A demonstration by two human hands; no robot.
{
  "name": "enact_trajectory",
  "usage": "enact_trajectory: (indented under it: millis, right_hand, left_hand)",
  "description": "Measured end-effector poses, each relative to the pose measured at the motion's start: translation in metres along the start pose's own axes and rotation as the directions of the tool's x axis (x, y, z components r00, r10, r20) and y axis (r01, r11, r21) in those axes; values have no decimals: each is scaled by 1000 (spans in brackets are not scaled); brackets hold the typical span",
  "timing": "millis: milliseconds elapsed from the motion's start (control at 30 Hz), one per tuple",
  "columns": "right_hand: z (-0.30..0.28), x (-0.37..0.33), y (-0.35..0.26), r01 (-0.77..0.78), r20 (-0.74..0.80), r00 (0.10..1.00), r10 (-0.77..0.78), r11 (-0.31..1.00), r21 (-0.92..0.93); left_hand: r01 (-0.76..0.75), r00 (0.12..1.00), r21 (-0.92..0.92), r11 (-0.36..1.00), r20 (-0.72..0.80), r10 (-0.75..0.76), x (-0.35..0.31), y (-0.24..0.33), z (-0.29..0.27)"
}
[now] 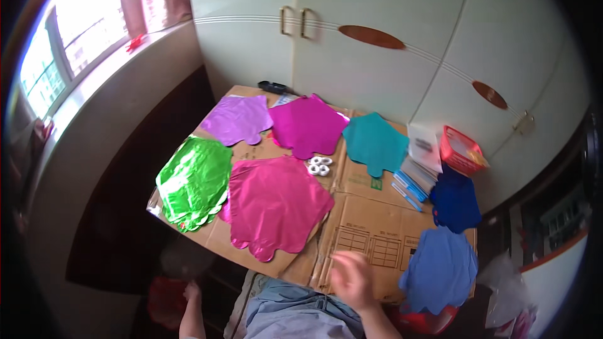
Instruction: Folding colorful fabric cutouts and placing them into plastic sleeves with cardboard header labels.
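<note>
My right hand (352,279) is over the front part of the cardboard sheet (370,213), its fingers curled in. What they hold, if anything, is hidden. My left hand (191,291) is low, off the table's front left, beside a red object (166,301) in shadow; its fingers are too dim to read. Flat foil pieces with scalloped edges lie on the cardboard: pink (276,204), shiny green (195,182), lilac (239,118), magenta (309,127), teal (377,144), dark blue (455,198) and light blue (440,267). White rolls (320,166) sit mid-table.
A red basket (461,150), a clear box (425,147) and blue-and-white packs (411,185) stand at the right. A black object (272,87) lies at the back edge. Pale cabinets (377,0) rise behind. A clear plastic bag (505,292) hangs at the lower right.
</note>
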State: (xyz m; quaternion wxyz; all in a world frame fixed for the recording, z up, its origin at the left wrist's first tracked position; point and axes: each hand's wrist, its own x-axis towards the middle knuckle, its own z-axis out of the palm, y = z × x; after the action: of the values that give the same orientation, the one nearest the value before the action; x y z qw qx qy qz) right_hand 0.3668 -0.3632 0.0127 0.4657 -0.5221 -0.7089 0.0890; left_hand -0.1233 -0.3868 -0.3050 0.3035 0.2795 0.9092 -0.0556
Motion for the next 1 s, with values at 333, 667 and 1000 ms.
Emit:
enact_trajectory:
  millis: [333,667,1000]
  right_hand:
    - [160,76,-43,355,361,885,-292,927,-119]
    - [182,67,-18,175,231,957,-174,984,17]
    - [182,72,-10,-128,262,963,64,964,235]
  left_hand:
    - [31,960,-988,-154,-14,280,68,-67,62]
    - [342,911,-913,224,380,159,31,-53,42]
    - [-209,955,-306,929,-267,127,28,-29,22]
